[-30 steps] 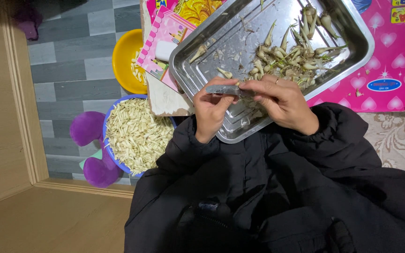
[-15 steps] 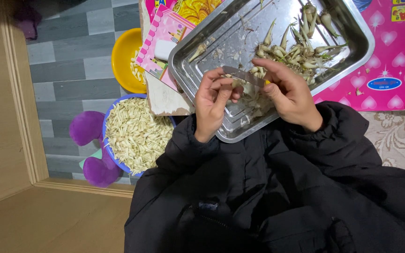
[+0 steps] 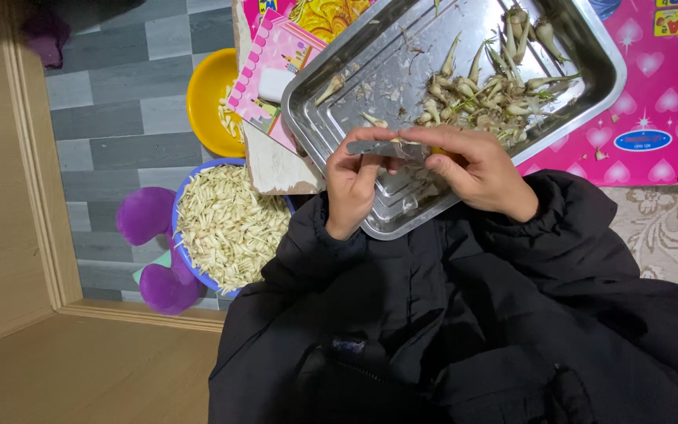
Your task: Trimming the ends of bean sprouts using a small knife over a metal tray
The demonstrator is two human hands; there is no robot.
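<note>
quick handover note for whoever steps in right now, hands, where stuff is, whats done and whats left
Left hand: pinching the tip of a grey blade over the steel tray.
Right hand: holds the blade's other end, with a small root piece at the fingertips.
Things: untrimmed pile at the tray's far side; blue bowl on the floor to the left, heaped with pale pieces; yellow bowl beyond it, a few pieces inside.
Done: the blue bowl's heap.
Left: the tray pile, a few strays, the piece in hand.
</note>
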